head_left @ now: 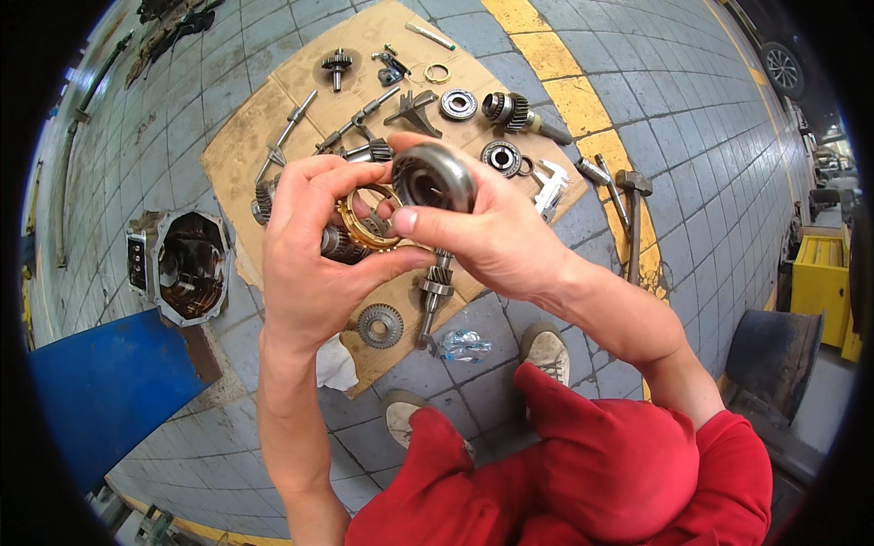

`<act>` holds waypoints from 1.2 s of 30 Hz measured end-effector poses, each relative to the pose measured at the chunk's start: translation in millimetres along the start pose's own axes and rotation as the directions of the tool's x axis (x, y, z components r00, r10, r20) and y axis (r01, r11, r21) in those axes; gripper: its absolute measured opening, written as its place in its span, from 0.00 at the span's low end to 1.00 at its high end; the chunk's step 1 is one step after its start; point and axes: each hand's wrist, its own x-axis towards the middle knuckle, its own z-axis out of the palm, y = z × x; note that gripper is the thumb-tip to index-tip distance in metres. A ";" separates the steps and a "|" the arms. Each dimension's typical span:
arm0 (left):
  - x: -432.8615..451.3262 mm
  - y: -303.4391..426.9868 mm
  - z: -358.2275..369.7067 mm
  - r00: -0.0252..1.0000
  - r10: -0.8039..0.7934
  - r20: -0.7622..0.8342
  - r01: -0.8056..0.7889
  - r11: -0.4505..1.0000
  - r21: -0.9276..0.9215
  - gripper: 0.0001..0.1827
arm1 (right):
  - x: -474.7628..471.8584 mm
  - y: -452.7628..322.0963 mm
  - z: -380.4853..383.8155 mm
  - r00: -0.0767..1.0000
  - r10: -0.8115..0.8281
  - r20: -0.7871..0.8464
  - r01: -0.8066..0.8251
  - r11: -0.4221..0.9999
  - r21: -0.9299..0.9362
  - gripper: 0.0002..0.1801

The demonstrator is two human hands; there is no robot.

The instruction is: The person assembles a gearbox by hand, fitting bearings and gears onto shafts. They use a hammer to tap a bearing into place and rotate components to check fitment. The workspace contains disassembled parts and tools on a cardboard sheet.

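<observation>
My left hand [321,239] holds a brass synchronizer ring [363,222] upright between thumb and fingers. Close on its right, my right hand [478,225] grips a round steel synchronizer hub and sleeve [434,179], tilted so that its inner side shows. My right thumb reaches to the edge of the brass ring. Behind and below the hands, gearbox parts lie on flattened cardboard [307,102]: a toothed gear wheel [380,325], a splined shaft [435,293], a shift fork [414,112], a bearing [458,104] and a second thin brass ring [437,73].
An open gearbox housing [191,266] stands on the tiled floor at left, near a blue panel [123,389]. At right lie a hammer [633,184], a socket tool [593,170] and a white caliper [550,185]. A plastic bag [466,346] lies before my shoes.
</observation>
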 end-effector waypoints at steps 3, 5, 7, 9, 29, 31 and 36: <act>-4.5 0.3 8.2 0.997 -0.064 -0.049 0.060 0.994 -0.090 0.43 | -0.3 1.8 3.7 0.997 0.044 0.070 -0.044 0.999 -0.009 0.39; -8.8 -1.2 17.9 0.990 -0.099 -0.104 0.073 0.970 -0.232 0.45 | -0.5 2.3 4.8 0.995 0.037 0.093 -0.042 0.998 0.045 0.38; -10.9 -5.8 26.6 0.983 -0.069 -0.169 0.001 0.927 -0.375 0.46 | -0.2 3.2 5.1 0.993 0.042 0.108 -0.053 0.994 0.101 0.38; -11.8 -11.5 31.3 0.978 -0.024 -0.209 -0.057 0.926 -0.373 0.45 | -1.9 4.4 4.5 0.990 0.016 0.137 -0.054 0.960 0.276 0.32; -3.1 12.1 31.6 0.987 0.141 -0.080 -0.141 0.990 0.015 0.40 | -4.1 14.3 -13.8 0.966 0.080 0.247 -0.236 0.668 0.705 0.35; -3.2 13.2 32.7 0.986 0.147 -0.081 -0.146 0.989 0.020 0.39 | -5.3 13.0 -12.6 0.971 0.076 0.227 -0.217 0.675 0.705 0.35; -2.9 11.8 30.6 0.986 0.146 -0.076 -0.145 0.989 0.009 0.39 | -8.0 11.1 -10.6 0.983 0.065 0.172 -0.161 0.754 0.637 0.35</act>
